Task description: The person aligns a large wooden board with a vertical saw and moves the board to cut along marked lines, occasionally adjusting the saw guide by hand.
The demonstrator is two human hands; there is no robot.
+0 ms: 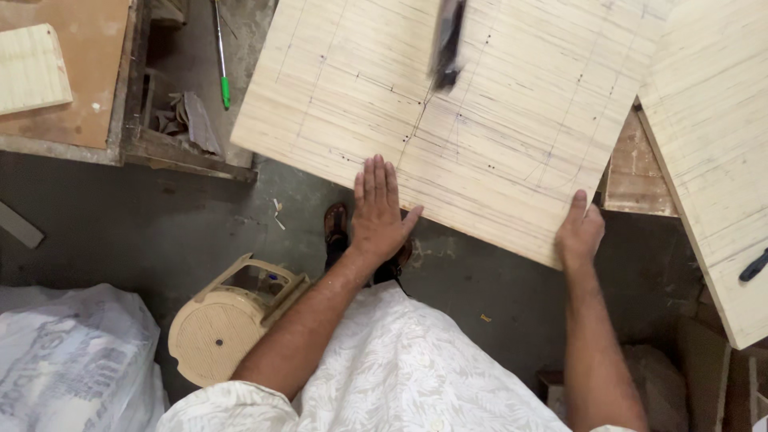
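A beige plastic stool (228, 320) lies tipped on the grey floor (160, 232) at seven o'clock, near a white printed sack (72, 360) at eight. At eleven o'clock a green-tipped pen (222, 52) lies beside a brown board (88, 80) carrying a small pale wood block (28, 68). A second pale panel (712, 160) sits at three o'clock.

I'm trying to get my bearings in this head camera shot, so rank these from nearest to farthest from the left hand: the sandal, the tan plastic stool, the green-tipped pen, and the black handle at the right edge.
From the left hand, flat on the marked board's near edge:
1. Sandal, just beside and below the hand.
2. Tan plastic stool, lower left on the floor.
3. Green-tipped pen, upper left.
4. Black handle, far right edge.
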